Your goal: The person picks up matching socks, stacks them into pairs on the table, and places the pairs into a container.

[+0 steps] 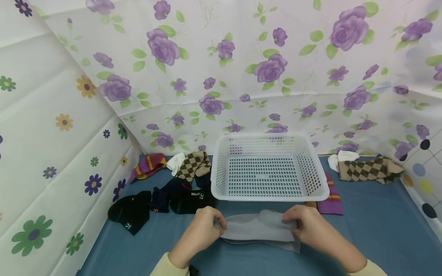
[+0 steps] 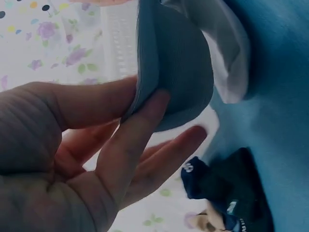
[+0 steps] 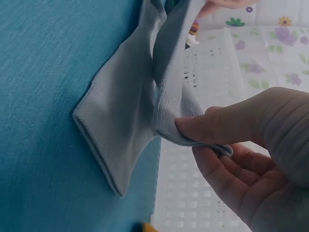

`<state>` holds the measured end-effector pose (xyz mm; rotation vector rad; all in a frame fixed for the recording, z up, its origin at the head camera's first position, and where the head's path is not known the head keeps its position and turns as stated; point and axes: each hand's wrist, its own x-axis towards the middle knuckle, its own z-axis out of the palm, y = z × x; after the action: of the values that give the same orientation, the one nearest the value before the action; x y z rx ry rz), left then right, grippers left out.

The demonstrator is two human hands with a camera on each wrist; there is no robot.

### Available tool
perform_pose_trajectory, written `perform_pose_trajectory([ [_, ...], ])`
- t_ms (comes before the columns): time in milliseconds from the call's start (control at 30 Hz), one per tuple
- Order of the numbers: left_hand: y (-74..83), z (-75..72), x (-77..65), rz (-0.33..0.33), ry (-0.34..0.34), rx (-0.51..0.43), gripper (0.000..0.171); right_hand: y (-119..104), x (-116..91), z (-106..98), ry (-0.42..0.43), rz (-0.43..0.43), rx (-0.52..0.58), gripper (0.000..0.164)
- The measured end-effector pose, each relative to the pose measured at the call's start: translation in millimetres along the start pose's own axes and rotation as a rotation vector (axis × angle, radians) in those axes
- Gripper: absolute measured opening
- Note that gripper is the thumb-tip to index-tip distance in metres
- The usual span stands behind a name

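Observation:
A pair of grey socks (image 1: 255,228) stretches between the two hands, in front of the basket. The left hand (image 1: 207,228) pinches one end of the upper sock; the left wrist view shows thumb and fingers on the edge of the grey fabric (image 2: 186,63). At the opposite end, the right hand (image 1: 307,226) pinches a corner between thumb and fingers. Beneath it in the right wrist view, the lower grey sock (image 3: 113,121) hangs or lies with its straight end free. Whether this lower sock rests fully on the blue cloth I cannot tell.
A white plastic basket (image 1: 269,198) stands behind the hands. To its left lie black socks (image 1: 129,209), a striped sock (image 1: 150,166), a white sock (image 1: 175,163) and a checked sock (image 1: 191,165). Right of it are another checked sock (image 1: 366,170) and striped sock (image 1: 333,197).

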<state>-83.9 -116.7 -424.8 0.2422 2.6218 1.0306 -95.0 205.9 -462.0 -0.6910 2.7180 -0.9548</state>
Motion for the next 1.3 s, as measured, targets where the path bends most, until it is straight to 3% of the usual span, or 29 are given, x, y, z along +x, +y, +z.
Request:
perform_pose_trajectory([
  [133,-10.2,1.4,4.4,0.009,-0.095,-0.06,0.022,1,-2,3,0.005,0.007,-0.013,0.031],
  [267,-17.3,1.5,9.4,0.017,-0.123,-0.089,0.017,0,-4,4,0.033,0.012,-0.014,0.032],
  [400,-20.4,0.8,12.3,-0.006,-0.103,-0.076,0.021,-4,-2,5,0.099,0.042,0.005,0.017],
  [533,-20.6,2.8,14.8,0.009,-0.064,-0.043,0.024,-7,-1,9,0.227,0.092,-0.027,0.019],
  [700,-17.2,8.1,17.0,0.058,0.066,-0.004,0.022,-6,0,10,0.317,0.096,-0.115,0.021],
  [867,-19.3,17.5,20.0,0.086,0.153,0.032,0.021,-5,3,13,0.242,0.168,-0.107,0.017],
  [1067,-29.2,28.8,25.0,0.074,0.058,0.033,0.03,4,7,25,0.08,0.278,-0.102,0.019],
  [1167,-31.9,29.9,26.5,0.062,0.019,0.006,0.031,8,7,29,0.072,0.295,-0.091,0.018],
  [1300,-32.7,28.9,28.2,0.029,0.032,-0.056,0.018,13,7,32,0.098,0.316,-0.065,0.016],
])
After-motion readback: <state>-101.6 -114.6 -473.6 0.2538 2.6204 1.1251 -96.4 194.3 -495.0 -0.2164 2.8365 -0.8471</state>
